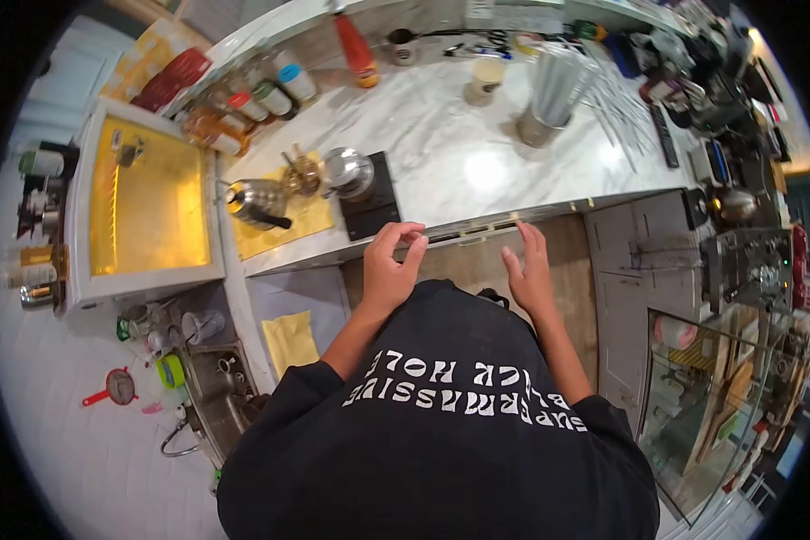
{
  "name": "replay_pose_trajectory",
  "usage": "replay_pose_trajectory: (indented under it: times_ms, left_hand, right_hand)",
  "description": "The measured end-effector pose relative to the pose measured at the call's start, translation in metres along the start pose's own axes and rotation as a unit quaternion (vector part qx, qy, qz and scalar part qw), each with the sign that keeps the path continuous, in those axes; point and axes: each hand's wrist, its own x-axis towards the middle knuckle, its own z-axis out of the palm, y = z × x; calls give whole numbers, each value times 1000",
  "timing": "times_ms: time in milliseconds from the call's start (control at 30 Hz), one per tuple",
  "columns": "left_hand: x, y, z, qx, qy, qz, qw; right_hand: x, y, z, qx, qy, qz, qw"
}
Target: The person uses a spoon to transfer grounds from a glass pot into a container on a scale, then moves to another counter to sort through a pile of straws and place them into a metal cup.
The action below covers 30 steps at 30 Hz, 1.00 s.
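My left hand (390, 270) rests on the front edge of the white marble counter (450, 153), its fingers curled over the edge just below a black scale (369, 207). My right hand (529, 270) lies further right along the same edge, fingers spread and touching the metal trim. Neither hand holds anything. A shiny metal vessel (346, 171) stands on the scale. A steel gooseneck kettle (256, 202) sits on a yellow cloth (283, 220) to its left.
Bottles and jars (243, 103) line the counter's left end. An orange bottle (357, 54), a cup (484, 79) and a container of straws (549, 103) stand farther back. A lit yellow display case (148, 198) is at left, a sink (220, 387) below it, machines (751, 261) at right.
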Motion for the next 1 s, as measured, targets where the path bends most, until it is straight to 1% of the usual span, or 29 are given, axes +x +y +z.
replay_pose_trajectory:
  times_ms: [100,200,233,333,433,533,633,733,767,833,933,967,1000]
  left_hand:
    - [-12,14,64,-41,-35,-24,998]
    - [-23,24,117,-46,-59,-19,997]
    - [-26,28,131,-47,-64,-20,997]
    - [-33,37,159,-54,-90,-61,993]
    - [-24,34,182,-38,-116,-81,989]
    - [-14,29,203,-25,-153,-122,980]
    - [-4,25,225,-12,-182,-158,970]
    - [15,17,256,-9,-197,-177,964]
    - [25,14,268,-10,-200,-181,963]
    - [50,15,291,-19,-204,-171,964]
    - [85,28,315,-24,-199,-169,965]
    - [100,32,325,-24,-197,-164,966]
    - [111,31,333,12,-204,-142,969]
  right_hand:
    - [-21,40,-47,-18,-26,31,999]
    - [-37,83,-83,-36,-20,67,997]
    - [-41,93,-94,-43,-22,81,996]
    - [-47,116,-121,-2,-48,129,990]
    - [-39,139,-139,26,-46,134,990]
    - [-20,159,-158,-29,-81,117,989]
    - [11,174,-172,-71,-93,149,982]
    - [46,185,-192,-47,-70,151,985]
    - [60,191,-200,-58,-60,152,985]
    - [80,204,-212,-77,-47,158,983]
    - [115,230,-222,-72,2,172,982]
    - [131,240,-226,-99,11,174,980]
    - [146,240,-231,-127,20,179,975]
